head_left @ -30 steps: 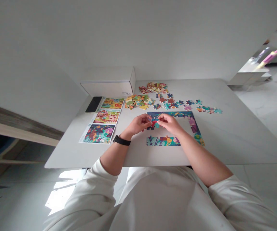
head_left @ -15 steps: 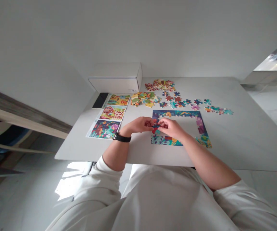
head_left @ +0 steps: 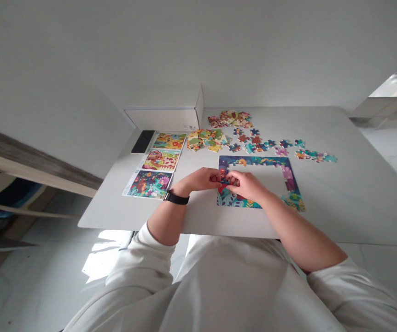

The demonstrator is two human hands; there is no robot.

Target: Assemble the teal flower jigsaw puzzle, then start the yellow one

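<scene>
A partly built puzzle frame (head_left: pixel 286 173) in blue, purple and green lies on the white table (head_left: pixel 340 198). My left hand (head_left: pixel 201 179), with a black watch on its wrist, and my right hand (head_left: pixel 245 184) meet over the frame's left side. Both pinch small joined puzzle pieces (head_left: pixel 223 180), red and blue, between their fingertips, just above the frame's left edge. Fingers hide most of the pieces.
Loose puzzle pieces (head_left: pixel 260 145) lie scattered behind the frame, with two piles (head_left: pixel 205 139) farther back. Three picture cards (head_left: pixel 159 160) sit in a column at the left, beside a black phone (head_left: pixel 143 141). A white box (head_left: pixel 166 115) stands at the table's back edge.
Both hands with the pinched pieces have sunk from over the frame's opening to its left edge. The view has shifted a little; nothing else on the table moved.
</scene>
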